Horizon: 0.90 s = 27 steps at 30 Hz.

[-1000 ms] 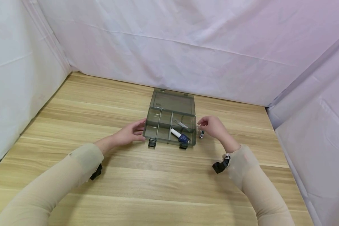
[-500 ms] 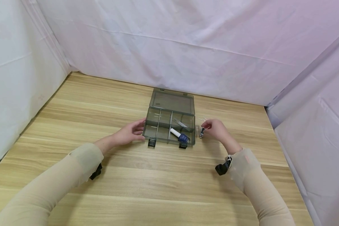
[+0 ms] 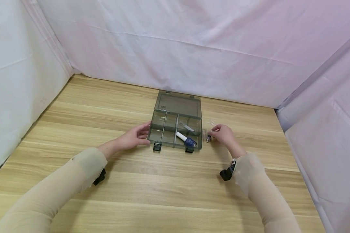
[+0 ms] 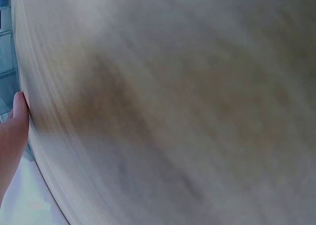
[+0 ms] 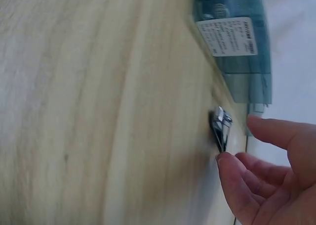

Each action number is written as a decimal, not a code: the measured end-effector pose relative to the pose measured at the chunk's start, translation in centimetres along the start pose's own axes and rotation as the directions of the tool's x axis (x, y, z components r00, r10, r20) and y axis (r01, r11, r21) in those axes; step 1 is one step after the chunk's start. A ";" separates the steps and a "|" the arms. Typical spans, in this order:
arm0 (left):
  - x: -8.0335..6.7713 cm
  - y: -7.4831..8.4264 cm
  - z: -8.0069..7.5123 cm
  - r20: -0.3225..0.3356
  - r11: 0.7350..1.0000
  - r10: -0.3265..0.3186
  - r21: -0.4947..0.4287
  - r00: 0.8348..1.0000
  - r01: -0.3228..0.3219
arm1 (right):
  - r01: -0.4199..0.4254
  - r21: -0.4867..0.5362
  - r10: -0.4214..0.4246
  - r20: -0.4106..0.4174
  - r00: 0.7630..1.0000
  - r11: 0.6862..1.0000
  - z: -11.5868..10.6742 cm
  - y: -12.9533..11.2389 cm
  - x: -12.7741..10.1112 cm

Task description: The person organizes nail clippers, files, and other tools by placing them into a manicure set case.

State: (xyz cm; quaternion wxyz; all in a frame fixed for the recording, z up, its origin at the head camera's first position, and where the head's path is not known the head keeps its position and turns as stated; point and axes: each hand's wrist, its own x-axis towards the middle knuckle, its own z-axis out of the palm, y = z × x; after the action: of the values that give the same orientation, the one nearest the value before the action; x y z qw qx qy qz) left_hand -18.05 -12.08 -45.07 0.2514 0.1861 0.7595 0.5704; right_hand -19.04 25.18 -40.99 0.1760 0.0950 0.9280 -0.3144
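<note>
A smoky see-through box (image 3: 156,136) lies with its lid (image 3: 179,105) folded back. In its right-hand compartments are a dark blue nail polish bottle (image 3: 189,141) with a white cap and a slim pale tool (image 3: 186,126). My left hand (image 3: 131,137) rests against the box's left side, thumb and fingers spread. Just right of the box, my right hand (image 3: 223,134) pinches the end of a silver nail clipper (image 5: 221,126) with its fingertips, low over the table. The right wrist view shows another digit standing apart from the clipper.
A small clear plastic piece (image 3: 204,134) lies between the box and the right hand. Thin clear bits (image 3: 211,122) lie just beyond that hand. White cloth (image 3: 175,48) hangs around the wooden table (image 3: 163,191) at the back and sides.
My right hand has left the clear plastic piece beside the box and come slightly nearer and right, onto the nail clipper. My left hand and the box have stayed in place.
</note>
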 end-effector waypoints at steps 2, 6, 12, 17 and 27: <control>0.0 0.0 0.0 -0.002 1.000 -0.001 -0.001 1.000 0.001 | -0.029 0.008 0.029 -0.017 0.999 1.000 0.3 -0.1 0.1; 0.1 -0.1 0.0 -0.002 1.000 -0.002 0.004 1.000 0.002 | -0.071 0.015 0.071 -0.028 0.997 0.997 0.6 -0.4 0.4; 0.1 -0.2 0.0 -0.002 1.000 -0.009 0.002 1.000 0.009 | -0.102 0.081 0.104 -0.021 0.994 0.991 0.8 -0.5 1.0; 0.0 0.0 0.0 -0.002 1.000 -0.010 -0.004 1.000 0.010 | -0.142 0.199 0.139 0.030 0.990 0.970 0.6 -0.2 1.2; 0.2 0.0 -0.1 -0.004 1.000 -0.009 0.003 1.000 0.009 | -0.237 0.537 0.125 0.238 0.963 0.809 -0.5 1.3 1.4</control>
State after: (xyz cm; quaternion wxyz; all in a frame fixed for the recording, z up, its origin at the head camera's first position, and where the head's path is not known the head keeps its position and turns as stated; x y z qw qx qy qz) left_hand -18.22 -12.02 -45.05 0.2521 0.1822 0.7617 0.5684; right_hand -20.08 26.64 -41.88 0.2578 0.2001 0.7598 -0.5623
